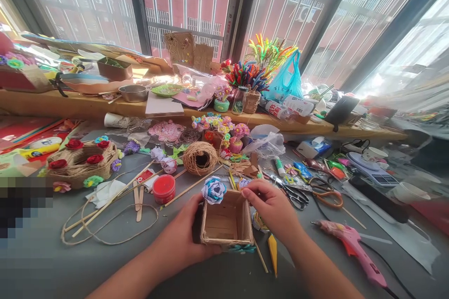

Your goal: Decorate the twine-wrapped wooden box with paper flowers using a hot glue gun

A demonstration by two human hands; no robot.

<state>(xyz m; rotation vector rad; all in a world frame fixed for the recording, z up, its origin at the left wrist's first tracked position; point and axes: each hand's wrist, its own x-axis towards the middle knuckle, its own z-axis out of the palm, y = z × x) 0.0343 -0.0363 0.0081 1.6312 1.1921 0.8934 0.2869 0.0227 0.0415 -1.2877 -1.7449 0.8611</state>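
A small open wooden box (226, 219) made of sticks sits on the grey table in front of me. My left hand (185, 236) is wrapped around its left side. A blue and white paper rose (213, 190) rests on the box's far left corner. My right hand (271, 208) is closed at the box's far right corner, fingertips pinched on the rim; I cannot make out whether anything small is in them.
A ball of twine (200, 158), a red lid (164, 188), wooden sticks (115, 196) and a woven basket with paper flowers (82, 163) lie to the left. Scissors (296, 195) and a pink glue gun (354, 243) lie to the right. A cluttered wooden shelf (70, 105) runs under the windows.
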